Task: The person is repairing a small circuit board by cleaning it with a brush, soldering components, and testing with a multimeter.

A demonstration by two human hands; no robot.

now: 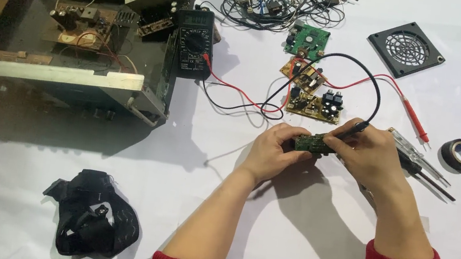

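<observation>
Left hand (273,150): fingers curled, pinching a small green circuit board (313,143) above the white table (311,241). Right hand (369,157): fingertips pressed on a black probe (354,130) touching that board. Beyond: two yellow boards (312,93), black multimeter (194,43), tangled wires (277,0).

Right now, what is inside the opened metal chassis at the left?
Inside the chassis, a brown circuit board with components and red and white wires shows. The front panel's rim hides the near floor; the far end is dark.
</observation>
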